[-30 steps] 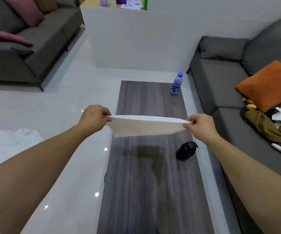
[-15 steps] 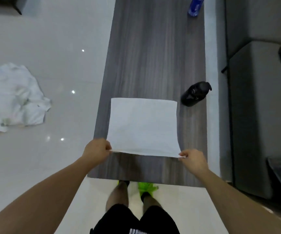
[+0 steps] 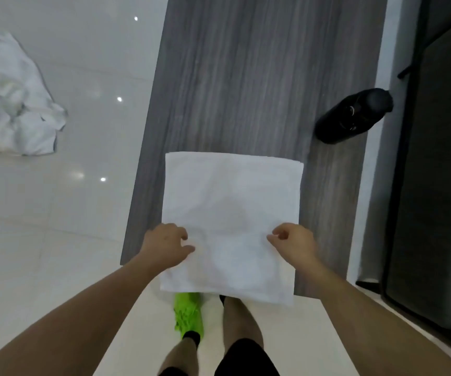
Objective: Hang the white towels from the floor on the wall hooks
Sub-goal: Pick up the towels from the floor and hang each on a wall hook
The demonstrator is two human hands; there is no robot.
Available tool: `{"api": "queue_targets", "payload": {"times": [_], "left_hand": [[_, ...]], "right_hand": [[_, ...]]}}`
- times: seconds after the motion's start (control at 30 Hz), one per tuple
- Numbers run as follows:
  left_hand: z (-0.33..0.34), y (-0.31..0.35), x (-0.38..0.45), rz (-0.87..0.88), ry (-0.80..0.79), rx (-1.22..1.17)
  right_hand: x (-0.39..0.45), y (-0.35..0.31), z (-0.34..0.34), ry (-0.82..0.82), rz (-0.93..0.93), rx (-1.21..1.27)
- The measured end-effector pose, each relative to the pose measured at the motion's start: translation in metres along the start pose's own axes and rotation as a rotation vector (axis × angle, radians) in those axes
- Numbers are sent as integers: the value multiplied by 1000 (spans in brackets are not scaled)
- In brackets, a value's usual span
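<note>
Spreading wide to your left, the glossy floor (image 3: 69,240) holds the heaped white towels (image 3: 13,104). Your grey table (image 3: 259,77) carries a flat folded towel (image 3: 232,213), its near edge overhanging. Your left hand (image 3: 164,248) and right hand (image 3: 293,245) rest on it, fingers loosely curled. A black bottle (image 3: 351,118) stands near the table's right edge.

Hidden and cropped parts around the two hands

Under the left hand (image 3: 164,246) and right hand (image 3: 293,246), the flat white square towel (image 3: 231,213) covers the near end of the grey wood-grain table (image 3: 246,77), whose far end runs off the top edge. Left of the hands, the crumpled white towel heap (image 3: 13,104) is cut by the left edge. The towel's near edge hides the toe of the bright green shoe (image 3: 189,316). Both forearms leave the bottom edge.
</note>
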State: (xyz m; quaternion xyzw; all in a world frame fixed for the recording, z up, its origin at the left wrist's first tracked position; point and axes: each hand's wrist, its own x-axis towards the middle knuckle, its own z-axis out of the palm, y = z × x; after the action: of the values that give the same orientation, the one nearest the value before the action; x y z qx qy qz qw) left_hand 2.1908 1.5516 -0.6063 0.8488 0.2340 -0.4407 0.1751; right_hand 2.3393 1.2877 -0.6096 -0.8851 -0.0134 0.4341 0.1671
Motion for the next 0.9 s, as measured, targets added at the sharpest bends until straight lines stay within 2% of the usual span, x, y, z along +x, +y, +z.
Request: {"api": "queue_targets", "payload": {"times": [0.07, 0.13, 0.23, 0.3, 0.37, 0.47, 0.57, 0.73, 0.83, 0.9], "left_hand": [[-32, 14, 28, 66, 220, -85], [-61, 28, 59, 136, 416, -140], [-88, 47, 105, 190, 555, -142], [-90, 55, 129, 225, 541, -79], [-86, 60, 144, 219, 514, 8], [-80, 62, 149, 131, 506, 100], [-76, 56, 138, 160, 410, 120], [-62, 27, 88, 269, 302, 11], [-54, -7, 42, 252, 189, -178], [-53, -38, 2, 222, 186, -299]], "right_hand": [[29, -36, -7, 126, -126, 31], [60, -70, -12, 219, -273, -39], [103, -108, -12, 297, -450, -220], [123, -121, -8, 301, -508, -402], [135, -127, -3, 302, -490, -541], [134, -130, 2, 235, -420, -605], [119, -127, 9, 110, -445, -641], [71, -123, 25, -63, -525, -531], [28, -139, 34, -132, -555, -518], [-5, -165, 40, -154, -604, -569]]}}
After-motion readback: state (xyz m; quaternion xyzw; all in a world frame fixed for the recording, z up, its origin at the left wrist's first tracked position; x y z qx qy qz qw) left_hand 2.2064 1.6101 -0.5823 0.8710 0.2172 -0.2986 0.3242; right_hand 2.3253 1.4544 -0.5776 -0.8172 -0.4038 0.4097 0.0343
